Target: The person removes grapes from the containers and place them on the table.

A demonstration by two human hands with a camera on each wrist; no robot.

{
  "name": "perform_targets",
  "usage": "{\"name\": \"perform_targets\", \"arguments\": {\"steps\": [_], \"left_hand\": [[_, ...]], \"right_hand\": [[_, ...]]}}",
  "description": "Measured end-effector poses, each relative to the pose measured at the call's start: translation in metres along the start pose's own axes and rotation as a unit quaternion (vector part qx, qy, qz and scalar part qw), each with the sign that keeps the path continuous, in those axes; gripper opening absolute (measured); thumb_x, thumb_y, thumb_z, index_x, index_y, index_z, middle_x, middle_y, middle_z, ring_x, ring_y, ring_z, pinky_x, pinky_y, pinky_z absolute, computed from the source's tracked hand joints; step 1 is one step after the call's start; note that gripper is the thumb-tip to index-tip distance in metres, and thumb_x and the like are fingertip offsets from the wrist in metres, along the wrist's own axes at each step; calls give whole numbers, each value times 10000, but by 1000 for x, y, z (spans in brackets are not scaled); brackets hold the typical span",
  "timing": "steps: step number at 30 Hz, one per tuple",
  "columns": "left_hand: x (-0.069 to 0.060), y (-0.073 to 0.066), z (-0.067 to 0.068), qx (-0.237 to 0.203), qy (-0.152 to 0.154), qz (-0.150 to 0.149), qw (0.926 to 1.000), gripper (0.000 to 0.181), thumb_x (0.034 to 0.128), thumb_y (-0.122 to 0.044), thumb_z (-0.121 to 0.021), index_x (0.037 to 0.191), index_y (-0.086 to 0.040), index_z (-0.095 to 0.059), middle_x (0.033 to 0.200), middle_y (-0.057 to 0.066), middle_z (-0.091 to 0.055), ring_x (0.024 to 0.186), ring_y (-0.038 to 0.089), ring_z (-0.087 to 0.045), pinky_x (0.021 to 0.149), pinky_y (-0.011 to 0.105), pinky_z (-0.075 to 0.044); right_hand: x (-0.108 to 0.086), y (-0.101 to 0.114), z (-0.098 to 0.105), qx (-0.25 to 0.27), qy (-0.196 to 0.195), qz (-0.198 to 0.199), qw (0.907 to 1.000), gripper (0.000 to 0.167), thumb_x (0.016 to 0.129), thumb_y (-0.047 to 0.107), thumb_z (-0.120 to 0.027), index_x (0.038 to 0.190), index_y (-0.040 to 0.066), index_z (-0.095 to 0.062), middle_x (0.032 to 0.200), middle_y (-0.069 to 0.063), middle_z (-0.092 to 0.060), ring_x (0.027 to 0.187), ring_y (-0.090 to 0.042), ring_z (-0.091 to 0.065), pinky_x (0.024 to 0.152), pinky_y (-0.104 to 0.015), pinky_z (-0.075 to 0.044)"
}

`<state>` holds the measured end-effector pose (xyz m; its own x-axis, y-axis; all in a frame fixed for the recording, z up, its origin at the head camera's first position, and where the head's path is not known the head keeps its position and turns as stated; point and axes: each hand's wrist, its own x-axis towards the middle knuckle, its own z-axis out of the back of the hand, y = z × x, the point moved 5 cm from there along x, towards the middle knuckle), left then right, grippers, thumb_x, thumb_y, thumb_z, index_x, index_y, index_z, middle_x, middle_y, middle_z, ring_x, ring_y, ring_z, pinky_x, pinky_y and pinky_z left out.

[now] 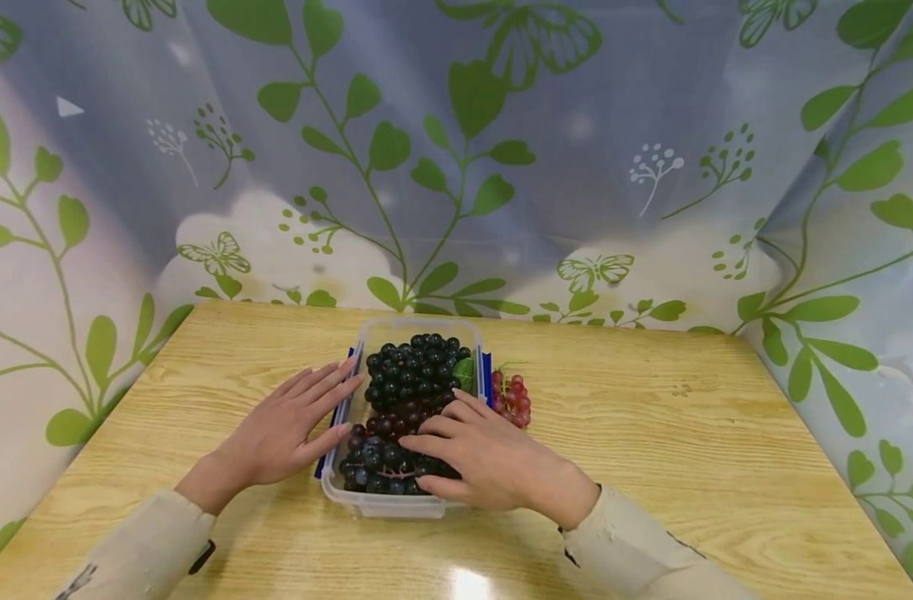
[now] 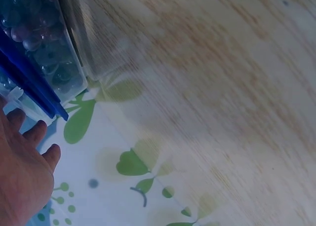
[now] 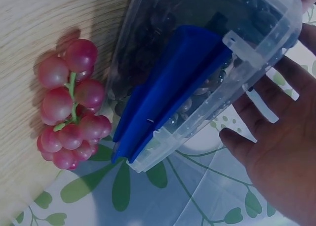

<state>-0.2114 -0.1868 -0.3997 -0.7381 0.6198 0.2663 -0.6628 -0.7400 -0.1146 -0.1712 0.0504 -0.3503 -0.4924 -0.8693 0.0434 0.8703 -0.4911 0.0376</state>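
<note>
A clear plastic container holds bunches of black grapes, with dark red grapes between them and a bumpy green piece at the right side. My left hand lies along the container's left side, its fairly straight fingertips at the rim. Over the grapes at the front right spreads my right hand, fingers loosely bent; whether they touch the fruit is hard to tell. Blue side latches hang down outside the container. Outside its right wall lies a small bunch of red grapes.
The container stands on a wood-grain table, near its back edge. A leaf-and-butterfly printed curtain rises behind the table and along both sides.
</note>
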Motion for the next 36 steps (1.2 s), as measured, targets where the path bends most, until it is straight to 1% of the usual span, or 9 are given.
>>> {"name": "perform_targets", "arguments": {"steps": [6,10,15,18,21,25,29,33,36], "left_hand": [[0,-1,1,4,-45,-16,10000,609,994,-426,-467,1522,-174,-295,1576,24,-193,1411,259,-227,1108,520,-196],[0,-1,1,15,-57,-26,10000,607,995,-427,-463,1521,-171,-298,1574,29,-199,1411,253,-225,1110,518,-193],[-1,0,0,22,-60,-27,10000,609,995,-425,-465,1522,-176,-293,1576,27,-193,1412,252,-223,1111,516,-191],[-1,0,0,13,-50,-28,10000,610,996,-426,-462,1527,-186,-280,1580,15,-178,1413,246,-221,1114,513,-187],[0,-1,0,22,-49,-35,10000,613,995,-425,-464,1528,-190,-275,1582,12,-170,1411,249,-227,1111,515,-193],[0,-1,1,47,-71,-55,9999,615,993,-420,-470,1528,-185,-277,1581,18,-173,1406,259,-238,1103,522,-207],[0,-1,0,29,-59,-50,10000,613,996,-422,-462,1529,-186,-273,1583,16,-166,1408,257,-235,1107,519,-202],[0,-1,-1,16,-40,-41,10000,612,996,-422,-462,1529,-186,-273,1582,21,-170,1407,263,-236,1106,520,-201],[0,0,-1,12,-46,-46,10000,611,997,-419,-462,1529,-187,-272,1582,22,-170,1407,267,-237,1103,523,-206]], "right_hand": [[4,3,3,-14,78,57,10000,426,1003,447,-445,1353,229,-553,1211,56,-593,1106,-163,-487,1123,-432,-229],[6,2,2,146,233,44,9996,414,1005,434,-452,1333,208,-561,1187,49,-609,1084,-156,-517,1082,-394,-308],[10,-1,0,670,333,70,9972,382,994,398,-500,1307,186,-558,1167,52,-624,1044,-135,-554,968,-335,-418],[12,-3,-2,988,408,47,9943,358,987,377,-527,1289,188,-557,1185,65,-620,1037,-118,-559,936,-311,-435],[14,-5,-2,1129,458,37,9925,338,978,376,-546,1266,201,-565,1181,84,-619,1017,-102,-564,922,-304,-438],[14,-7,0,1160,539,64,9918,337,969,375,-564,1265,213,-575,1188,97,-619,1050,-105,-570,1022,-386,-379],[12,-11,3,1298,810,19,9882,400,965,378,-563,1337,230,-556,1229,104,-603,1124,-98,-553,1122,-496,-200],[10,-15,3,1512,1069,-102,9827,443,949,349,-606,1375,258,-527,1220,138,-596,1147,-74,-534,1136,-516,-104],[11,-15,2,1536,1015,-123,9828,453,919,301,-655,1355,263,-537,1178,151,-604,1133,-60,-530,1134,-528,-89]]}}
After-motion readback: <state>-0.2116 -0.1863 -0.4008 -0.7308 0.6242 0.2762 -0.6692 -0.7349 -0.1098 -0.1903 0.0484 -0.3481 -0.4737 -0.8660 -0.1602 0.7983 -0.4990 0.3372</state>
